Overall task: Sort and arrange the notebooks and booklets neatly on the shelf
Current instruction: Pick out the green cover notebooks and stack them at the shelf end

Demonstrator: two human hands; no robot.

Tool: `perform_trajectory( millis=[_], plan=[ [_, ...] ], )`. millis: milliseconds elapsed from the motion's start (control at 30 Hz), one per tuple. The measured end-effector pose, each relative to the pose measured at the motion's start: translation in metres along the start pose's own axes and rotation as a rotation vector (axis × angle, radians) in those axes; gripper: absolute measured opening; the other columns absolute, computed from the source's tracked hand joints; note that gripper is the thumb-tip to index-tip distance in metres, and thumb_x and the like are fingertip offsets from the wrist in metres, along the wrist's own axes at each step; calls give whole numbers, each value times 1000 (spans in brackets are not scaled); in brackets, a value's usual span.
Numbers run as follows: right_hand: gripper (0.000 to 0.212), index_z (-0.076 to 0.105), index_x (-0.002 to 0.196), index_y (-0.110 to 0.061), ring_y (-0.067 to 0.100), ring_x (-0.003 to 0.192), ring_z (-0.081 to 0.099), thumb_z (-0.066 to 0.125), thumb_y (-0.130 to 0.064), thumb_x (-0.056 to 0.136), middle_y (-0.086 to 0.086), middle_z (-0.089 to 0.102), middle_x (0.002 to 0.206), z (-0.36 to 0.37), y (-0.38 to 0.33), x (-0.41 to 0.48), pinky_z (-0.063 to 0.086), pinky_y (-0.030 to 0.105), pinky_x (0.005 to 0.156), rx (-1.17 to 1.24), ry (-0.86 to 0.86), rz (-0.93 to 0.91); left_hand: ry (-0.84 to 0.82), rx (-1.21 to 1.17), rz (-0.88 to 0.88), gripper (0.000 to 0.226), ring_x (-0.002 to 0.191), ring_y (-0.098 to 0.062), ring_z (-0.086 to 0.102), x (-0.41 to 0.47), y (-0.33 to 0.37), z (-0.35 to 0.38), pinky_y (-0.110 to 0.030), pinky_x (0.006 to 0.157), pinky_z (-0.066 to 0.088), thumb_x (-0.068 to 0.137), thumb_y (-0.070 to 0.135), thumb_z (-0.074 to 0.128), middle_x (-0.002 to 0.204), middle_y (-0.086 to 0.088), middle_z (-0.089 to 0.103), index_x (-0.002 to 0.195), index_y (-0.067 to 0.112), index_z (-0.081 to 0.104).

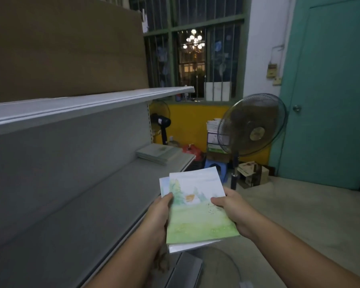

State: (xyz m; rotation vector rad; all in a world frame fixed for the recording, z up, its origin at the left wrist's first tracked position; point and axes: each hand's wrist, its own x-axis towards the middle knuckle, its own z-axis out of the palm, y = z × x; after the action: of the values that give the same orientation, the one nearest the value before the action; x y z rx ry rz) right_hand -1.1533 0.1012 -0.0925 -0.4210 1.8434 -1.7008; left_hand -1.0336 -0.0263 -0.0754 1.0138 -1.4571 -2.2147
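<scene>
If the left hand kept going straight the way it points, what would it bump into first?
Probably the stack of booklets lying at the far end of the shelf. The left hand, gripping the held booklets, points that way; depth is unclear, so it might pass just beside it.

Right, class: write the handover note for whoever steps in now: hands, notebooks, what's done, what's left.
Left hand grips the left edge of the held notebooks.
Right hand grips their right edge, thumb on the top cover.
They are unevenly stacked, in the air beside the lower shelf.
Done: one pile of notebooks lies flat at that shelf's far end.
Left: square up the held notebooks, then shelve them.
</scene>
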Motion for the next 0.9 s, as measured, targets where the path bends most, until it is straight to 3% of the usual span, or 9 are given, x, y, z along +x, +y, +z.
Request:
perform_trajectory(
  millis=[100, 200, 267, 400, 500, 600, 733, 800, 900],
  plan=[
    [29, 57, 117, -18, 30, 83, 69, 42, -3, 96, 5, 69, 97, -26, -11, 49, 55, 34, 66, -15, -40, 12, 56, 13, 47, 14, 50, -24, 66, 36, 7, 31, -26, 41, 50, 98, 19, 49, 61, -9, 69, 103, 9, 58],
    [31, 56, 116, -22, 26, 74, 70, 39, -3, 97, 3, 69, 91, -39, -20, 90, 54, 28, 55, -14, -113, 11, 107, -21, 48, 19, 69, -30, 68, 71, 8, 49, -32, 50, 53, 99, 17, 47, 86, -16, 70, 113, 8, 55],
    [32, 56, 115, -23, 26, 74, 70, 37, -4, 98, 4, 70, 92, -42, -24, 115, 53, 27, 54, -33, -159, 26, 144, -32, 50, 22, 71, -30, 68, 93, 12, 53, -31, 48, 53, 99, 17, 47, 90, -17, 69, 115, 6, 55],
    [35, 54, 121, -21, 36, 87, 67, 35, -5, 97, 12, 69, 102, -35, -38, 169, 53, 38, 71, -63, -238, 38, 227, -16, 126, 23, 73, -30, 65, 138, 29, 54, -31, 55, 50, 99, 17, 48, 88, -16, 67, 114, 3, 56],
    [33, 53, 114, -25, 33, 85, 65, 37, -5, 93, 11, 67, 103, -21, -57, 210, 54, 36, 69, -128, -264, 45, 316, -12, 192, 22, 80, -32, 66, 183, 43, 51, -37, 65, 55, 99, 19, 46, 95, -17, 67, 113, 5, 56],
    [35, 63, 104, -27, 31, 97, 61, 51, -15, 73, 10, 62, 116, -7, -74, 264, 50, 46, 90, -269, -267, -20, 336, -33, 209, 26, 86, -36, 68, 232, 60, 43, -50, 81, 56, 96, 25, 51, 100, -18, 69, 108, 6, 65],
    [57, 57, 125, -16, 30, 106, 58, 58, -4, 69, 10, 60, 121, 10, -94, 343, 48, 44, 96, -343, -276, 0, 391, -91, 214, 25, 82, -32, 64, 302, 89, 36, -38, 73, 54, 97, 20, 49, 102, -17, 64, 111, 1, 58],
    [61, 53, 131, -9, 32, 105, 61, 60, 2, 71, 15, 60, 123, 17, -97, 379, 53, 48, 91, -327, -234, 3, 386, -134, 197, 25, 87, -35, 66, 329, 100, 34, -47, 77, 56, 93, 17, 53, 106, -21, 65, 112, 1, 59],
    [50, 57, 124, -7, 33, 92, 66, 58, 11, 78, 19, 61, 118, 23, -107, 425, 57, 46, 81, -338, -194, -17, 411, -62, 214, 30, 88, -34, 69, 368, 109, 25, -54, 83, 55, 78, 25, 64, 99, -18, 70, 102, 7, 68]
  ],
)
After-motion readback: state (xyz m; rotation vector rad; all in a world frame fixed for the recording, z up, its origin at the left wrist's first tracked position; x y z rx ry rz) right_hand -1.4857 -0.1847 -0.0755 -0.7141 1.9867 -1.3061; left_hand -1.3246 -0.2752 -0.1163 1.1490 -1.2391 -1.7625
